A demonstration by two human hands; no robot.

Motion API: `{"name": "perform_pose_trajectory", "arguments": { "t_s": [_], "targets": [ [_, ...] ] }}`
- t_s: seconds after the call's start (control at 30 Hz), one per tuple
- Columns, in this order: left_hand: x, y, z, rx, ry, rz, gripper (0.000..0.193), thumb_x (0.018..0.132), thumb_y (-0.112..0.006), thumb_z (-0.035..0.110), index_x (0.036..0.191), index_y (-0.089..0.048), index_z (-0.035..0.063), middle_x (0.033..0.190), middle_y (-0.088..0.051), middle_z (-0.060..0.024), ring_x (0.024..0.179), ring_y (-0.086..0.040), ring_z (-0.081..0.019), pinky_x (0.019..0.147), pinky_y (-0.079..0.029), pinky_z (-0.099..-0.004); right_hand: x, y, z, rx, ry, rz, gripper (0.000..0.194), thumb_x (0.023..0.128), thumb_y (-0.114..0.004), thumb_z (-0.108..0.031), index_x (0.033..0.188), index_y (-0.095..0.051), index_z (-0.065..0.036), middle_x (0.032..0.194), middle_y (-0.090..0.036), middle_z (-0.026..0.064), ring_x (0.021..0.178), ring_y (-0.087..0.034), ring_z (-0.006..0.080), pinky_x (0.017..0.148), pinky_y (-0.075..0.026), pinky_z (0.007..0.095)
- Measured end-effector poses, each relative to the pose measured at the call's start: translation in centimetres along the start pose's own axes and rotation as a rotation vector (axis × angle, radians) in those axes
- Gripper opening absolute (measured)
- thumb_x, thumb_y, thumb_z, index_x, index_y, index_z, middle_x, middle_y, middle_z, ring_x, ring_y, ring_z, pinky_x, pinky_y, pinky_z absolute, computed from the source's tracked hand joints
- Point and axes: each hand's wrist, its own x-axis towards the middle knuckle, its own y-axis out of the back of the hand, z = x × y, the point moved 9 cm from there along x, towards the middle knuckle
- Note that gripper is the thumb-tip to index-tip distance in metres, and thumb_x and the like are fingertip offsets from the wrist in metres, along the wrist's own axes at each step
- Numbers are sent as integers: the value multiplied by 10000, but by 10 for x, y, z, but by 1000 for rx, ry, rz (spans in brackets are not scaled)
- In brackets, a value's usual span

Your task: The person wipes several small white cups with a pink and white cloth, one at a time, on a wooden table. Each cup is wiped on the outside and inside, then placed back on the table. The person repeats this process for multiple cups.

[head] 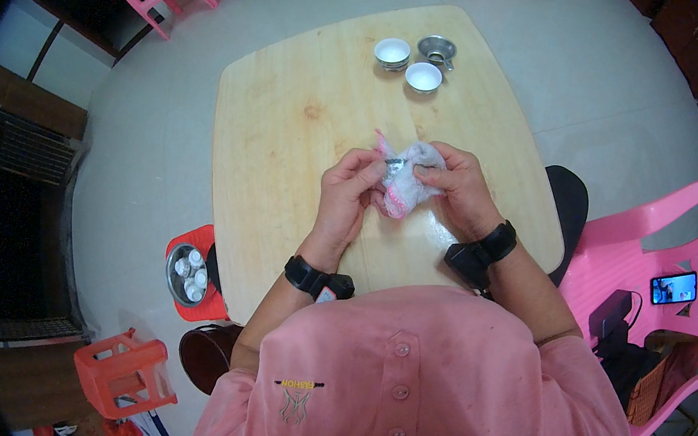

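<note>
Between my two hands, above the pale wooden table point(277, 162), is a white cloth with pink edging point(415, 193). My left hand point(353, 182) pinches a small cup-like item point(393, 169) with a dark patterned rim at the cloth's left side; most of it is hidden by cloth and fingers. My right hand point(462, 183) grips the bunched cloth, thumb on top. Farther back on the table stand a stack of small white bowls point(392, 53), another white bowl point(423, 78) and a metal strainer or funnel with a small handle point(436, 49).
Left of the table, a metal bowl point(170, 267) with several white cups or lidded pieces rests on a red stool point(204, 311). An orange plastic stool point(120, 373) is lower left. At right stands a pink plastic chair point(609, 252) bearing a phone point(674, 288) and a black box point(611, 312).
</note>
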Motion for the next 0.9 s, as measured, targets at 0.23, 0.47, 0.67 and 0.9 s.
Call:
{"name": "perform_pose_trajectory", "arguments": {
  "t_s": [0.23,0.47,0.67,0.9],
  "targets": [
    [-2,-5,-3,63,36,-54,82,928,-686,72,969,-676,2,841,-677,-59,631,-638,-129,544,-537,-268,0,2,7,-62,-25,24,201,887,-696,-52,1083,-691,-7,1002,-707,21,901,-652,105,843,-508,266],
    [-1,-4,-1,-247,63,-195,171,984,-630,180,1002,-614,11,999,-684,-97,908,-669,-201,833,-566,-362,2,0,-1,-52,-14,-35,339,837,-685,4,1176,-662,4,1088,-694,33,975,-648,127,886,-507,286],
    [2,-7,-2,-338,40,-105,212,1027,-557,198,1104,-578,1,1134,-659,-140,1064,-648,-250,938,-551,-430,2,0,3,-73,-50,-38,363,831,-687,14,1193,-656,6,1091,-696,40,983,-655,136,900,-511,301],
    [-1,-9,-4,-93,71,-127,233,1038,-537,175,1147,-602,-20,1017,-684,-128,846,-683,-191,716,-588,-336,3,7,0,26,-22,-17,286,869,-686,-10,1152,-661,16,1051,-706,56,952,-673,146,880,-525,305]
  ]
}}
